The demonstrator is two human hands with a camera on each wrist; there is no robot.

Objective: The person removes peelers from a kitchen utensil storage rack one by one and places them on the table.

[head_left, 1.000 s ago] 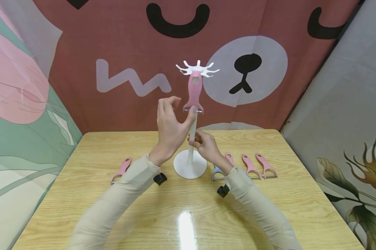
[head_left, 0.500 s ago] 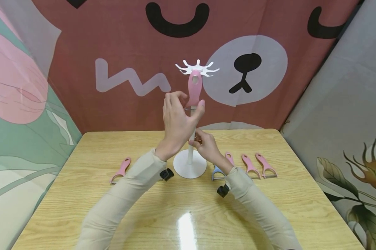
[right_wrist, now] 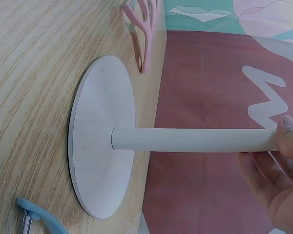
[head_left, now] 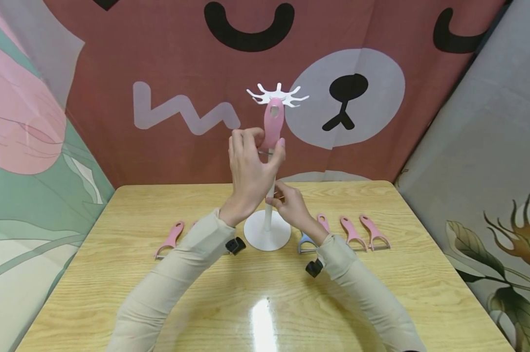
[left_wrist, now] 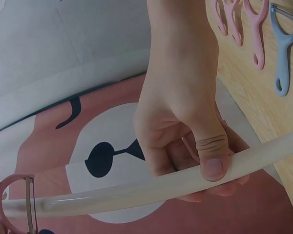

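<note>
A white stand has a round base point(head_left: 267, 239), a slim pole point(right_wrist: 195, 140) and a top of several hooks point(head_left: 279, 93). A pink peeler point(head_left: 273, 124) stands upright against the front of these hooks, its blade end down. I cannot tell whether its hole is on a hook. My left hand point(head_left: 253, 168) holds this peeler low, near the blade, between thumb and fingers; its blade point(left_wrist: 31, 204) shows in the left wrist view. Below, my right hand point(head_left: 291, 205) grips the pole, with its thumb point(left_wrist: 215, 168) lying across it.
On the wooden table point(head_left: 221, 303), a pink peeler point(head_left: 172, 238) lies at left, another partly behind my left sleeve. At right lie a blue peeler point(left_wrist: 283, 48), partly behind my right hand, and several pink peelers point(head_left: 372, 232). Patterned cloths point(head_left: 181, 58) surround the table.
My left hand has shifted right and slightly up, and its fingers and thumb have come together on the peeler's lower end. My right hand stays on the pole.
</note>
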